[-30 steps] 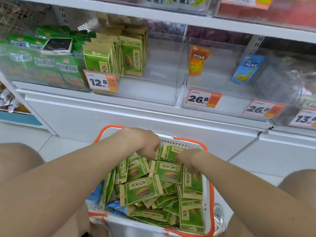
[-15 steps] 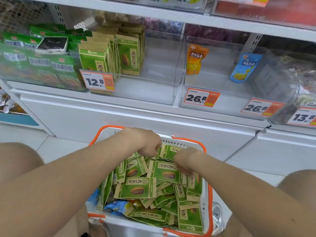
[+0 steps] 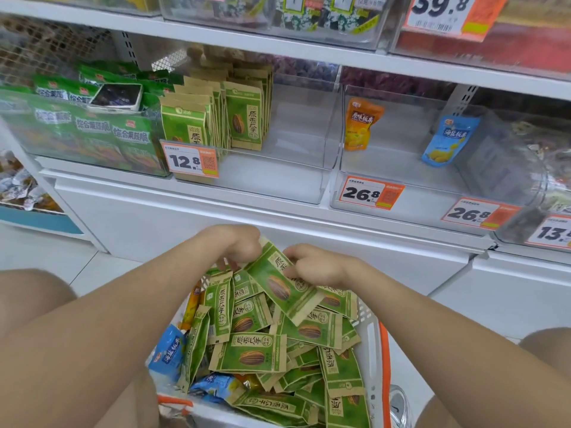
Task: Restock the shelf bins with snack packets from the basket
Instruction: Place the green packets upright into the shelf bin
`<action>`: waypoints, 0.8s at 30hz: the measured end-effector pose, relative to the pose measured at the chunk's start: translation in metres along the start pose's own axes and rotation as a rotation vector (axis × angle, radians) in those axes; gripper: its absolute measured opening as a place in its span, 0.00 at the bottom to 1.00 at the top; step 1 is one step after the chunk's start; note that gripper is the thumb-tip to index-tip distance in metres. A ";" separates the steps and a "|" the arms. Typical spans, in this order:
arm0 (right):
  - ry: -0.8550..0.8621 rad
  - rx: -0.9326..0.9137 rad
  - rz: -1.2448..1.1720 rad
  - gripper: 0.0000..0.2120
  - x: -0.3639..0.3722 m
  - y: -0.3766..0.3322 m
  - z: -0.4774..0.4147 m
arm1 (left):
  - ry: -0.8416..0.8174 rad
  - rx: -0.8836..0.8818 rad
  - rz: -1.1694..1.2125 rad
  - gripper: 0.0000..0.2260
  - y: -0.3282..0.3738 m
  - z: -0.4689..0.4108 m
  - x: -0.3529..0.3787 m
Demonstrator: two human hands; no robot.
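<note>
Shelf unit point(image 3: 278, 211): white, and carries a row of clear bins along its front edge.

Left bin point(image 3: 92, 131): full of green packets, with a phone point(image 3: 117, 97) lying flat on top at the bin's right edge.

Middle bin point(image 3: 296, 168): partly stocked. Green seed packets point(image 3: 244, 122) stand upright in rows against its left wall. A 12.8 price tag point(image 3: 190, 160) is fixed at its front left corner.

Right bin point(image 3: 401, 168): one orange packet point(image 3: 361, 123) leans at the back left corner, and one blue packet point(image 3: 448, 140) leans near the back right.

Basket point(image 3: 375, 350): white with an orange rim, standing below the shelf between the person's knees. It holds a loose heap of snack packets point(image 3: 250, 353), mostly green, with blue ones along the left edge.

Left hand point(image 3: 234, 245): at the basket's far edge, fingers curled round the upper corner of a raised packet point(image 3: 284, 282).

Right hand point(image 3: 315, 264): just beside the left, fingers pinching the same packet along its right edge. That packet is tilted and lifted above the heap.
</note>
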State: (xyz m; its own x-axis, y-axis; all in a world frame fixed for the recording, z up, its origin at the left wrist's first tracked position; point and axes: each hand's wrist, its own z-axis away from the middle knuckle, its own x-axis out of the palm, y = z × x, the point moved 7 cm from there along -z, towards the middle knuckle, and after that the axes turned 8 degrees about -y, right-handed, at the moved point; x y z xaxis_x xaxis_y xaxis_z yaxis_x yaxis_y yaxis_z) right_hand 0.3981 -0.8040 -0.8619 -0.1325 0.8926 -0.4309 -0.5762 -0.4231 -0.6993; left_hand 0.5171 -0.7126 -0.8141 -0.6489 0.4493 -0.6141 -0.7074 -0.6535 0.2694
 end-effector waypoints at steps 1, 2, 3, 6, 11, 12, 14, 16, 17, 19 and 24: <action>0.055 -0.013 -0.084 0.12 -0.002 -0.001 -0.002 | 0.023 -0.009 0.123 0.10 -0.003 -0.001 -0.002; 0.113 -0.031 -0.161 0.13 -0.003 -0.002 -0.005 | 0.044 -0.014 0.262 0.09 -0.005 -0.001 -0.004; 0.167 -0.058 -0.230 0.14 -0.005 -0.006 -0.006 | 0.070 -0.011 0.415 0.09 -0.007 -0.003 -0.007; 0.345 -0.150 -0.394 0.14 -0.013 -0.012 -0.004 | 0.095 0.059 0.874 0.08 -0.010 -0.002 -0.021; 0.551 -0.267 -0.616 0.17 -0.024 -0.021 0.007 | 0.032 0.152 1.089 0.07 -0.009 0.008 -0.034; 0.571 -0.285 -0.617 0.16 -0.024 -0.023 0.009 | 0.071 0.156 1.093 0.07 -0.010 0.010 -0.037; 0.604 -0.322 -0.601 0.15 -0.024 -0.031 0.014 | 0.153 0.187 1.121 0.08 -0.012 0.014 -0.043; 0.623 -0.351 -0.587 0.14 -0.026 -0.037 0.018 | 0.207 0.221 1.162 0.11 -0.012 0.019 -0.050; 0.630 -0.363 -0.595 0.15 -0.028 -0.040 0.019 | 0.227 0.239 1.192 0.13 -0.012 0.021 -0.053; 0.650 -0.377 -0.580 0.14 -0.032 -0.047 0.024 | 0.268 0.278 1.262 0.18 -0.011 0.027 -0.059; 0.695 -0.412 -0.357 0.15 -0.054 -0.086 0.038 | 0.412 0.403 1.312 0.18 -0.006 0.050 -0.090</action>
State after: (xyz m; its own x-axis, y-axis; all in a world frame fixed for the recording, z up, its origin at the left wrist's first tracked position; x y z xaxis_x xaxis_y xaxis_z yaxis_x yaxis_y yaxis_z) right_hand 0.4243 -0.8098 -0.7569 0.5974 0.7424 -0.3034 -0.1353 -0.2796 -0.9505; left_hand 0.5654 -0.7183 -0.7234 -0.8067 -0.5840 0.0902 0.2535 -0.2040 0.9456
